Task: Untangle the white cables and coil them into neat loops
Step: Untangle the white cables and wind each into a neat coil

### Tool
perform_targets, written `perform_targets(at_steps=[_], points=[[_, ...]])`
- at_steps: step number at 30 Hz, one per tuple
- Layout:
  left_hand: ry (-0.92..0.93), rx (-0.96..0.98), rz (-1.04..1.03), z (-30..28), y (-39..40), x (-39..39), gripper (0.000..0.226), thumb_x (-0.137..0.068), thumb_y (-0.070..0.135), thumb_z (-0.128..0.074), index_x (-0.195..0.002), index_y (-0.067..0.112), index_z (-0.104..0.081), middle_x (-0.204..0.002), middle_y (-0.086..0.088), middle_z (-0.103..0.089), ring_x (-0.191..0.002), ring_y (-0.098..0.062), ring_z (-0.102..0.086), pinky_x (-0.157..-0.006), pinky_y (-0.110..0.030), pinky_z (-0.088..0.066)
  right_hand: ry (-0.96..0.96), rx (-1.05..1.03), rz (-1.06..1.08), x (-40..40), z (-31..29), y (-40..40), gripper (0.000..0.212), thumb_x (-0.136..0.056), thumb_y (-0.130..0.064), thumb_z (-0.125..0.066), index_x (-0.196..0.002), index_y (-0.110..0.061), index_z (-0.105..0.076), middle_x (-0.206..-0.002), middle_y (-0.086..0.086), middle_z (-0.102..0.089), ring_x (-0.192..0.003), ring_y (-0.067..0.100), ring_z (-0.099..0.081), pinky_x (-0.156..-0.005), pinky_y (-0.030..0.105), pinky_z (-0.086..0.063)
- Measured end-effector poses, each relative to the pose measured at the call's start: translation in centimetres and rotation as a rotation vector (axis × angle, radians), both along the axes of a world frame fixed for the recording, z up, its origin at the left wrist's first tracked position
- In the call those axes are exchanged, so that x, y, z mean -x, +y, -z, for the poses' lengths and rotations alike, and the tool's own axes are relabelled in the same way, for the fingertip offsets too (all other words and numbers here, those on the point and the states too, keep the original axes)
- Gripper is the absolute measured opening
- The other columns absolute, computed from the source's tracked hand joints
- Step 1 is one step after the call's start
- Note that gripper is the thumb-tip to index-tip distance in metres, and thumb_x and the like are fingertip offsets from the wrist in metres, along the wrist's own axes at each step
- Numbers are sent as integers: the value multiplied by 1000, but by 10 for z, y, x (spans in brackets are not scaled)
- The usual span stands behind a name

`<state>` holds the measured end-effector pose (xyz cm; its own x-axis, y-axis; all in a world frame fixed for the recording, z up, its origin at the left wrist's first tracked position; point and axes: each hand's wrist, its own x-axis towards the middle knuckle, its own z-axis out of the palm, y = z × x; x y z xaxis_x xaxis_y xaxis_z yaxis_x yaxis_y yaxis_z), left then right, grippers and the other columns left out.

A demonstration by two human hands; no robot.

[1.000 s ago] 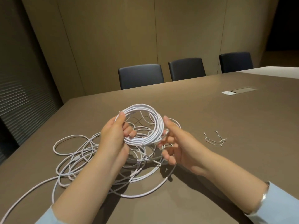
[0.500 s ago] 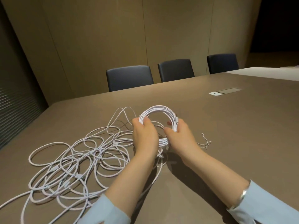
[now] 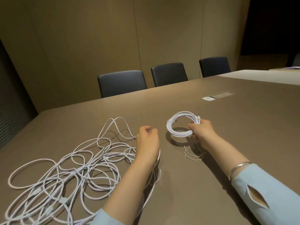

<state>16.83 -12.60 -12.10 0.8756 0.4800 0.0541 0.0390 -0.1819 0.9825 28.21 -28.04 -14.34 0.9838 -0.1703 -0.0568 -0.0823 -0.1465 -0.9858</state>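
A neat coil of white cable (image 3: 175, 125) hangs just above the brown table (image 3: 243, 127), right of centre. My right hand (image 3: 201, 132) grips the coil's right side, fingers curled round the bundled strands. A big tangle of loose white cables (image 3: 73, 172) sprawls over the table's left part. My left hand (image 3: 147, 140) hovers at the tangle's right edge with loosely curled fingers and holds nothing. A strand runs under my left wrist.
Thin wire twist ties (image 3: 193, 155) lie on the table below the coil. A power socket panel (image 3: 217, 96) is set in the tabletop at the far right. Three dark chairs (image 3: 121, 83) stand along the far edge.
Half a second ago both hands held the coil. My left hand has let go and drawn left toward the tangle, while my right hand carried the coil to the right.
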Motion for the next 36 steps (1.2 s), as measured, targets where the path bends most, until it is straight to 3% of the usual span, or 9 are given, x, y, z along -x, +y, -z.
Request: perform_targets(at_steps=[8,10,13,17,21,23,25,29,36], points=[[-9,69,-49,-23,40,5,12,-96,17,-50,-106,15,-57,-92,0,-56,-86,-20,-59,-81,-39,-55,137,106,-28,-35,13,4,26,-87,-4,-65,-70,-8,-46,-54,8,-40,-38,16,-34,-30,14,-23],[-29,113,-82,-34,51,13,9,-96,14,-50,-101,15,-57,-90,-2,-56,-85,-20,-57,-74,-35,-53,137,123,-38,-36,12,7,30,-86,-8,-69,-68,-7,-45,-53,10,-44,-43,18,-37,-31,18,-27],[-41,145,-114,-46,68,27,11,-97,13,-50,-89,20,-55,-91,-3,-56,-88,-20,-57,-83,-40,-55,129,52,-46,-37,9,14,22,-85,-3,-70,-75,-5,-50,-63,14,-53,-51,22,-51,-32,18,-41],[-57,157,-175,-56,91,50,13,-97,13,-51,-87,19,-56,-96,-6,-58,-89,-21,-59,-78,-37,-56,139,295,-3,-26,-2,23,29,-76,-15,-76,-83,2,-54,-100,22,-51,-70,31,-62,-70,42,-59],[-45,130,-225,-54,119,80,13,-97,15,-51,-87,21,-56,-102,-7,-59,-88,-22,-62,-83,-41,-57,65,470,36,0,-19,39,57,-82,-25,-71,-127,0,-46,-135,19,-29,-93,39,-56,-77,38,-49],[-30,90,-253,-52,133,98,12,-97,15,-52,-88,21,-57,-104,-6,-59,-94,-22,-63,-80,-40,-58,-65,462,-10,18,-28,55,62,-82,-24,-68,-135,-5,-42,-141,17,-28,-112,42,-51,-96,43,-45],[7,19,-258,-48,145,118,11,-97,14,-52,-90,20,-59,-102,-4,-60,-92,-22,-64,-78,-39,-57,-207,438,-124,45,-37,76,57,-88,-19,-65,-139,-9,-41,-145,15,-31,-115,35,-50,-97,34,-39],[121,-198,-208,-41,173,171,11,-95,10,-55,-97,13,-65,-92,-4,-62,-77,-15,-61,-53,-21,-50,-478,423,-384,122,-44,123,41,-90,-18,-63,-129,-17,-51,-133,4,-50,-108,20,-54,-86,24,-36],[386,-628,-49,-26,207,246,5,-84,20,-71,-80,18,-74,-76,-2,-72,-69,-12,-62,-69,-29,-51,-656,511,-832,224,-24,175,12,-85,-17,-63,-94,-24,-66,-91,-10,-64,-75,9,-58,-71,26,-45]])
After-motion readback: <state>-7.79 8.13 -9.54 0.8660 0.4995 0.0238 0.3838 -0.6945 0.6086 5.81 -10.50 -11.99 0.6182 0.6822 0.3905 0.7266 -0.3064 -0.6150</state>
